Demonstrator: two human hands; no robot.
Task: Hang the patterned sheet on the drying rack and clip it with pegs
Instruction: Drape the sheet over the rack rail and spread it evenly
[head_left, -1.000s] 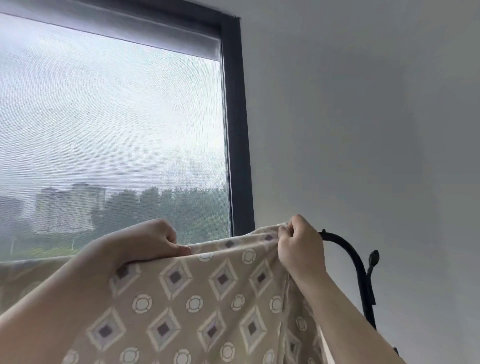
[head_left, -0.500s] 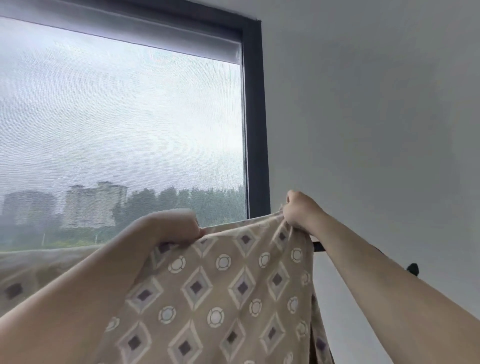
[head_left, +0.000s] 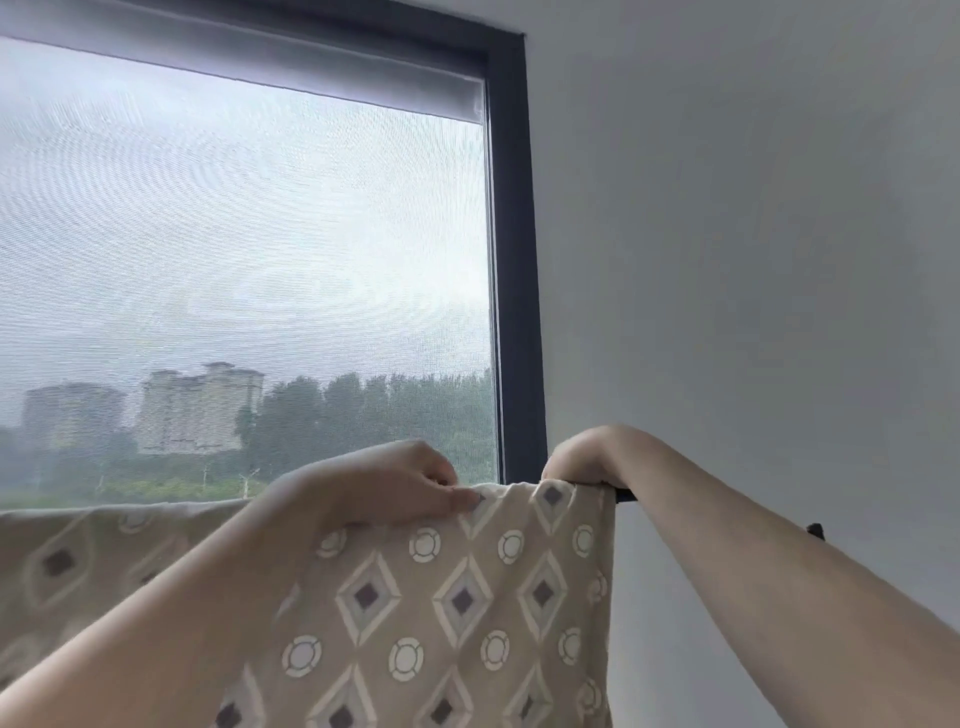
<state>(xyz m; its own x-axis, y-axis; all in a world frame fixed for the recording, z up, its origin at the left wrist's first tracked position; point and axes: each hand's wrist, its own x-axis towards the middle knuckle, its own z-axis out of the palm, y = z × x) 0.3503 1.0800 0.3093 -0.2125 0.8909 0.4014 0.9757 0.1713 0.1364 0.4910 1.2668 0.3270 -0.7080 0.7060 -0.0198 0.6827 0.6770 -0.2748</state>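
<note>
Still on the draping step: my left hand (head_left: 395, 483) pinches the patterned sheet (head_left: 457, 597) at its top fold while my right hand (head_left: 582, 457) clamps its corner over the rack's black bar (head_left: 623, 493), so next I'd need pegs, none in sight.

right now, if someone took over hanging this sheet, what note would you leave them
Left hand: fingers pinching the sheet's top edge, just left of its right corner.
Right hand: curled over the sheet's right corner at the rack bar.
Sheet: draped over the bar in front of the window, top edge running off to the left; a short dark stub of bar shows past the corner.
Done: sheet is over the rack.
Left: smooth the edge and clip it. No pegs in view.
</note>
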